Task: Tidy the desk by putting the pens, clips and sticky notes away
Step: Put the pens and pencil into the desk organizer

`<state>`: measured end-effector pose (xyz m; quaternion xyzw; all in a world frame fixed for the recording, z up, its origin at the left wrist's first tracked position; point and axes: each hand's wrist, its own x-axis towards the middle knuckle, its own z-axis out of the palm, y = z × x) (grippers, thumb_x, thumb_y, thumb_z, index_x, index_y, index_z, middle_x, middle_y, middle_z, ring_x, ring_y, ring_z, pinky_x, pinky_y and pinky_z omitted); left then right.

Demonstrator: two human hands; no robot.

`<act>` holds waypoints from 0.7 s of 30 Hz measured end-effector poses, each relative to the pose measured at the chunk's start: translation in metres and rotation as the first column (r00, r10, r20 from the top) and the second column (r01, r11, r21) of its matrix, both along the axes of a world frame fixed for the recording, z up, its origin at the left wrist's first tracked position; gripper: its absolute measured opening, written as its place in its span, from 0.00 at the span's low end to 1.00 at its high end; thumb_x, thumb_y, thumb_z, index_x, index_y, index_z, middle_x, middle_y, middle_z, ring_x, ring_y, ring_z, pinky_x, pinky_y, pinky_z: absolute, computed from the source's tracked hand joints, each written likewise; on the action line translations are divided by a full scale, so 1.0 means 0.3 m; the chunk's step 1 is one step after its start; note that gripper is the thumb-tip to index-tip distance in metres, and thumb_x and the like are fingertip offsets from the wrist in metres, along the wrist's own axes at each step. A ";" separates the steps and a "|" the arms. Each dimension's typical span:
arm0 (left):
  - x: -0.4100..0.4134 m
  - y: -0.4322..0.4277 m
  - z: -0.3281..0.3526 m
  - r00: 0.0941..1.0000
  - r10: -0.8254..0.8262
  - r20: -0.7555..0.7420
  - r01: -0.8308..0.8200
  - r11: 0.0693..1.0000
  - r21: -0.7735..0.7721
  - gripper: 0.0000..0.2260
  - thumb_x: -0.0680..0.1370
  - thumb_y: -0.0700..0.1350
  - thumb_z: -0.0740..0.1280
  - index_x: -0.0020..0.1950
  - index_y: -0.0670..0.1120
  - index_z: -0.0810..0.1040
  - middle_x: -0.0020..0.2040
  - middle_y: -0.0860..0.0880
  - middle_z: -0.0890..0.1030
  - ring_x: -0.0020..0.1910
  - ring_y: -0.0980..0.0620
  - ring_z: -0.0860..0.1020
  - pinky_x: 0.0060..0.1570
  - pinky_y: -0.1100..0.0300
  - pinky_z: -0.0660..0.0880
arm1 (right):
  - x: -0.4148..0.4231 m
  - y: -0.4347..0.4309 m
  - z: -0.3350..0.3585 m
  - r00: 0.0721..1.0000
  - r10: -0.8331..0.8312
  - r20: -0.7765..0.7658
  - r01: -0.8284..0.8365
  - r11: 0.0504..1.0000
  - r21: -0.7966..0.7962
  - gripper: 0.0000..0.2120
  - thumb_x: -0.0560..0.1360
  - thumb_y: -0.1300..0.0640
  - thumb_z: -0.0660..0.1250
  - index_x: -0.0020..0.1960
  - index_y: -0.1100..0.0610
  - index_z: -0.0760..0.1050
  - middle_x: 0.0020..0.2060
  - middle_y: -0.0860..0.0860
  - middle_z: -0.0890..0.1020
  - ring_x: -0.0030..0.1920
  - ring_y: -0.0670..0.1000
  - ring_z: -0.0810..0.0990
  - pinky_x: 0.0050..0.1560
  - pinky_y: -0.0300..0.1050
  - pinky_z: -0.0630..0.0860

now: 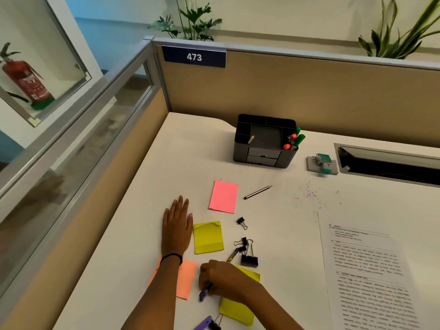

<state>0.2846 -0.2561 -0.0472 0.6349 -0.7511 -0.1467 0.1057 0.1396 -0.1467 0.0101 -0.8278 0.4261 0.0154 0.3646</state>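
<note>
My left hand (177, 228) lies flat and open on the desk, left of a yellow sticky pad (208, 237). My right hand (223, 281) is closed around a purple pen (205, 292) over another yellow sticky pad (238, 308). An orange sticky pad (187, 278) lies partly under my left wrist. A pink sticky pad (223, 196) and a pencil (257, 192) lie further back. Black binder clips (246, 252) and a patterned pen (232, 255) sit in the middle, one small clip (242, 222) apart. The black desk organizer (264, 141) stands at the back with green markers in it.
A printed sheet (371, 272) lies at the right. A grey and teal stamp (322, 163) sits beside a cable slot (390, 163). Another purple object (203, 323) and clip lie at the bottom edge. Tan partition walls close the back and left.
</note>
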 end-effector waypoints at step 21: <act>-0.006 -0.001 0.019 1.000 0.004 -0.013 -0.004 1.000 0.000 0.36 0.77 0.60 0.30 0.73 0.45 0.63 0.74 0.45 0.64 0.73 0.44 0.63 0.71 0.47 0.59 | -0.397 -0.569 0.273 0.353 -0.547 0.759 0.934 0.159 -0.320 0.08 0.77 0.64 0.63 0.55 0.65 0.74 0.47 0.60 0.82 0.46 0.48 0.77 0.45 0.25 0.70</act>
